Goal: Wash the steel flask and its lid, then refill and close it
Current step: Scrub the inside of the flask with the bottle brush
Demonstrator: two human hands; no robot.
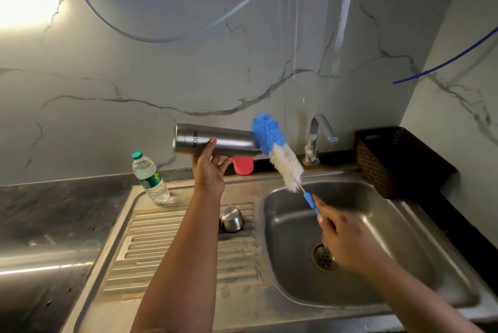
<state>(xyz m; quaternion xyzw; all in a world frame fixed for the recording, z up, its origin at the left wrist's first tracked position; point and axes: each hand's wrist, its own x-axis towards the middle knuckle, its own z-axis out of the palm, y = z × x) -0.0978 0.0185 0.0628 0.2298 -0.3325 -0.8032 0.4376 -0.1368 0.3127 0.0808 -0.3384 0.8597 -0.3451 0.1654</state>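
Head view: left hand wrapped round flask, held sideways above drainboard, mouth toward brush for entry. Right hand closed on brush handle, bristles at mouth. Lid parked on drainboard, apart.

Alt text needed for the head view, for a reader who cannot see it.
Over a steel sink, the left hand holds a steel flask sideways while the right hand holds a blue-and-white bottle brush at its mouth. The lid sits on the drainboard, a water bottle behind it.
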